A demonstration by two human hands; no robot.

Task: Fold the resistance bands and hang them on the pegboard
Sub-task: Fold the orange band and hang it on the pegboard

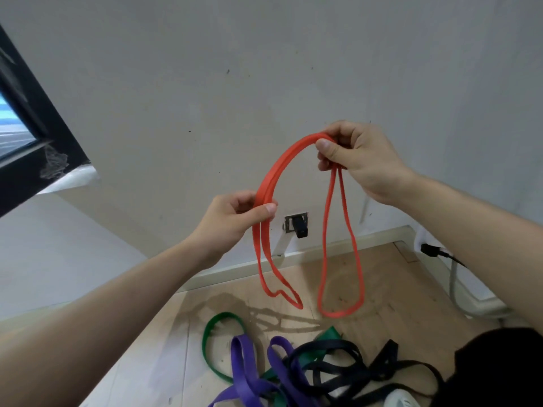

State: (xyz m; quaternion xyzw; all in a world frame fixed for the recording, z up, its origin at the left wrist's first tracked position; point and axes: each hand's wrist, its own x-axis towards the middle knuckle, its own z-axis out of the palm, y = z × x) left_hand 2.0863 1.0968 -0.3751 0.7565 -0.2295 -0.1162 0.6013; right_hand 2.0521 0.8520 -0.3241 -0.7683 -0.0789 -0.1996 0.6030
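Floor [367,277] is pale scuffed wood, kinda plywood-ish, meeting a plain grey-white wall [264,69]. The person's left hand [232,221] and right hand [358,160] each pinch the doubled orange band [282,160], thin and rubbery, arching between them with loops dangling. Flat green band [205,342], purple band [244,368] and black band [338,368] lie tangled at the floor's near edge.

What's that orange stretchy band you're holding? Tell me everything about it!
The orange resistance band is a thin, flat loop that looks smooth and rubbery. It is folded, so two strands arch side by side from the left hand, which pinches the lower end, up to the right hand, which pinches the higher end. Below each grip a long loop dangles in the air, apparently clear of the wooden floor.
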